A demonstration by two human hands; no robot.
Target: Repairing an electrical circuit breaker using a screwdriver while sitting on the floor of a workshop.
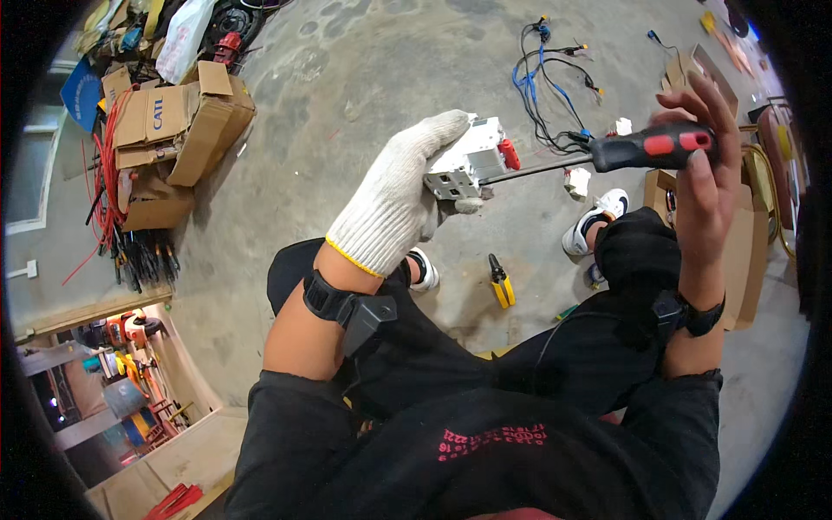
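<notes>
My left hand (390, 186), in a white knit glove with a yellow cuff edge, grips a white circuit breaker (461, 166) with a red toggle on its right side. My bare right hand (706, 178) holds a screwdriver (641, 149) with a black and red handle, the thumb below and several fingers raised behind it. The screwdriver's shaft points left, and its tip meets the lower right side of the breaker. Whether the tip sits in a screw is too small to tell.
Yellow-handled wire strippers (502, 284) lie on the concrete floor between my feet. Blue and black cables (542, 82) lie ahead, near another small white device (576, 182). Cardboard boxes (178, 121) with red wire stand at left; an open carton (744, 260) is at right.
</notes>
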